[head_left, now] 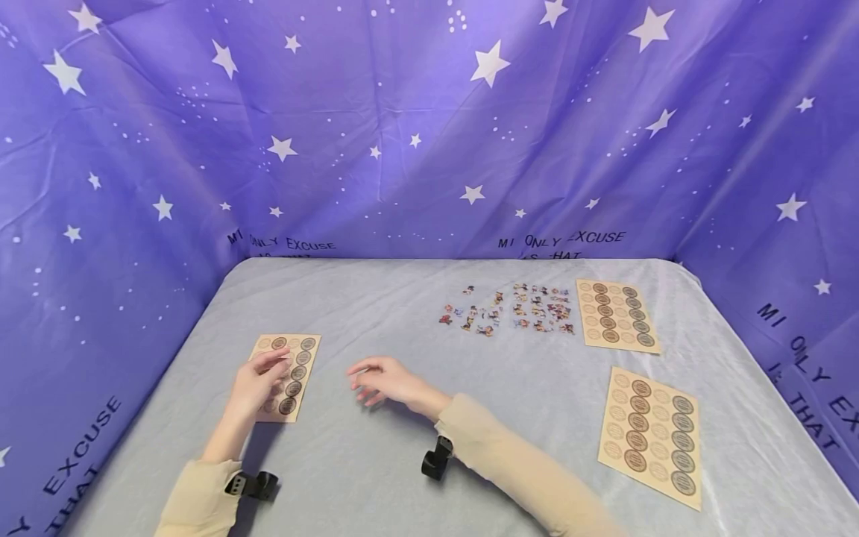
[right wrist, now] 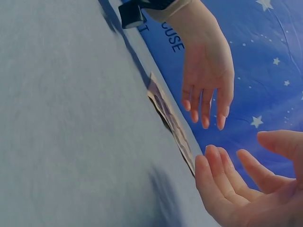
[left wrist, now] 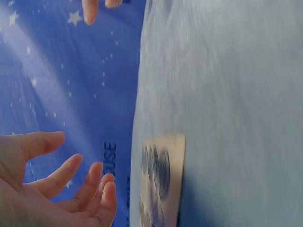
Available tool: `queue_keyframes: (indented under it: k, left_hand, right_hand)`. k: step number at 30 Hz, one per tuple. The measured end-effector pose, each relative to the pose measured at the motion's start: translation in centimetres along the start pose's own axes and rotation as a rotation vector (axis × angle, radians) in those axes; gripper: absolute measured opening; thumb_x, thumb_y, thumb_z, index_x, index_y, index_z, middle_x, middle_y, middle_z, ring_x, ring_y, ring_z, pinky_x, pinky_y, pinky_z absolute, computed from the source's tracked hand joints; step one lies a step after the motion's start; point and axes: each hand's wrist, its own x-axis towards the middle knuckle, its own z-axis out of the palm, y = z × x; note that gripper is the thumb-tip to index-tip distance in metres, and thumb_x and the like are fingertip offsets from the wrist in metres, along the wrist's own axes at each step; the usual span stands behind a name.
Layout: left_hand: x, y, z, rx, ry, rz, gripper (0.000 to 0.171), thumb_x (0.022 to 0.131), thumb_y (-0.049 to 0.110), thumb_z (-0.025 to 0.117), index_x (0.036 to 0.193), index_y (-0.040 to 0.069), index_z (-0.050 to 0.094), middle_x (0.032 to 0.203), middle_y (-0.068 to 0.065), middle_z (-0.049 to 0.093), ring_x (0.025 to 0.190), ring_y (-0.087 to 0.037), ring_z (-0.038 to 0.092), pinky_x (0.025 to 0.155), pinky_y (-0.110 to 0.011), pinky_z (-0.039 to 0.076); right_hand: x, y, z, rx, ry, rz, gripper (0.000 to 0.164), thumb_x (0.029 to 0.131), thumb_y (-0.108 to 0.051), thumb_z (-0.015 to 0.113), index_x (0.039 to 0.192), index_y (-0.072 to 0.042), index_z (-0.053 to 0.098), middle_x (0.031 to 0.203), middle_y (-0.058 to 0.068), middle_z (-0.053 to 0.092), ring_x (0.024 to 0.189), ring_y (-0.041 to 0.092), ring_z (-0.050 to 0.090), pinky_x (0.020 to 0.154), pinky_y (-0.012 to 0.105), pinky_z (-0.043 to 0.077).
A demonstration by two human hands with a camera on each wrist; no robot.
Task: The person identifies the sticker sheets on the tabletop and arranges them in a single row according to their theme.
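Note:
Over the kraft-brown sheet of round printed seals [head_left: 300, 373] at the left of the table is my left hand [head_left: 256, 382], its fingers relaxed and nothing in them. That hand covers part of the sheet in the head view. My right hand [head_left: 391, 382] hovers above the cloth to the right of this sheet, fingers loosely bent and holding nothing. In the right wrist view the left hand [right wrist: 208, 75] hangs with its fingers extended, and the sheet [right wrist: 171, 124] lies below on the table. The left wrist view shows the sheet's edge [left wrist: 176, 161] beyond the left hand [left wrist: 61, 189].
Two similar brown sheets lie at the right, one farther back [head_left: 614, 317] and one nearer [head_left: 651, 436]. Small colourful cartoon stickers lie in two groups [head_left: 542, 309] [head_left: 478, 317] toward the back. Grey cloth [head_left: 376, 477] covers the table; purple starry curtains [head_left: 403, 149] surround it.

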Motion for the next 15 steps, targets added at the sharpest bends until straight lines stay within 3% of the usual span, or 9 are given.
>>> queue_keyframes:
  k: [2, 5, 7, 15]
  left_hand:
    - [-0.7, 1.8, 0.7, 0.040, -0.023, 0.002, 0.038, 0.085, 0.014, 0.056, 0.117, -0.005, 0.052, 0.089, -0.004, 0.061, 0.058, 0.000, 0.049, 0.047, -0.018, 0.042]
    - [-1.0, 3.0, 1.7, 0.087, -0.038, 0.043, 0.034, 0.086, 0.010, 0.055, 0.115, -0.006, 0.053, 0.099, -0.019, 0.059, 0.065, 0.001, 0.051, 0.056, -0.015, 0.043]
    - [-1.0, 3.4, 2.3, 0.128, -0.039, 0.082, 0.032, 0.086, 0.008, 0.055, 0.114, -0.006, 0.055, 0.103, -0.022, 0.059, 0.076, 0.000, 0.053, 0.066, -0.014, 0.043]
    - [-0.9, 4.3, 5.3, 0.082, -0.099, 0.178, 0.028, 0.083, 0.004, 0.057, 0.109, -0.008, 0.057, 0.096, -0.021, 0.062, 0.082, -0.014, 0.057, 0.069, -0.016, 0.044]
  right_hand:
    - [-0.3, -0.1, -0.6, -0.018, 0.005, -0.009, 0.030, 0.087, -0.011, 0.052, 0.114, 0.002, 0.056, 0.098, 0.023, 0.061, 0.084, 0.035, 0.060, 0.069, 0.041, 0.052]
    - [-0.7, -0.2, -1.5, -0.039, 0.004, -0.021, 0.031, 0.087, -0.011, 0.052, 0.115, 0.004, 0.054, 0.100, 0.025, 0.060, 0.085, 0.035, 0.060, 0.070, 0.042, 0.052]
    - [-1.1, -0.2, -2.1, -0.059, 0.003, -0.030, 0.032, 0.088, -0.011, 0.051, 0.115, 0.005, 0.053, 0.101, 0.026, 0.059, 0.085, 0.035, 0.060, 0.070, 0.041, 0.052]
    - [-2.8, -0.6, -4.3, -0.132, 0.013, -0.079, 0.033, 0.089, -0.011, 0.049, 0.116, 0.008, 0.051, 0.103, 0.028, 0.058, 0.088, 0.038, 0.058, 0.072, 0.043, 0.051]
